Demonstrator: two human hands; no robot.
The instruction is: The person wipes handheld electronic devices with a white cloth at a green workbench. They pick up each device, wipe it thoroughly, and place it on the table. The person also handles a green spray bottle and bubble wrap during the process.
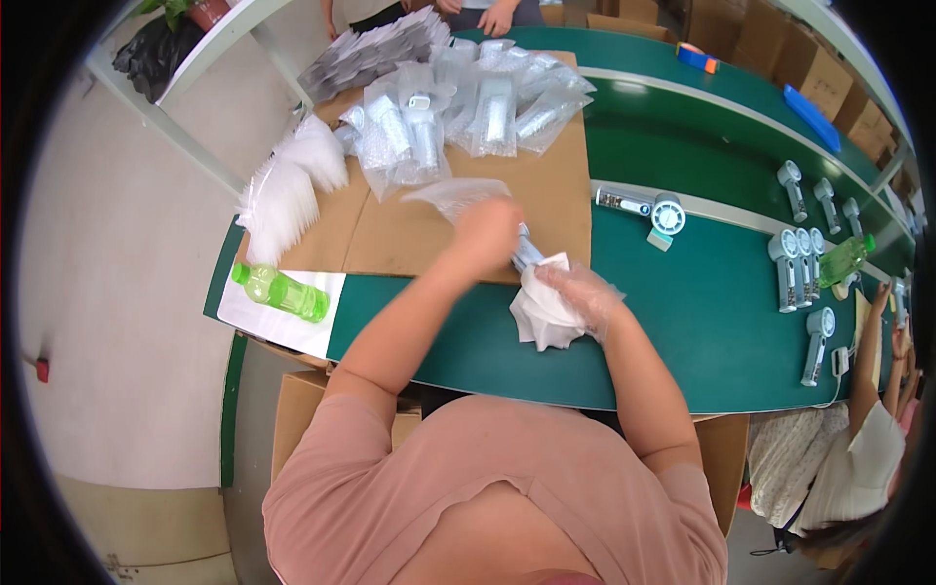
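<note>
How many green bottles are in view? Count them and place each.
2. One bottle lies on white paper at the table's left end. The other lies far right beside a row of fans. More may be hidden.

We see a long green tabletop (682, 322), a pale floor (107, 292) to its left, a white shelf frame (210, 44), and stacked cardboard boxes (780, 49) behind.

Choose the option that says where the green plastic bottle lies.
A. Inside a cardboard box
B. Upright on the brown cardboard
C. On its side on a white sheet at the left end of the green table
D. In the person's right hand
C: the green plastic bottle lies flat on the white sheet, left of both hands.
</note>
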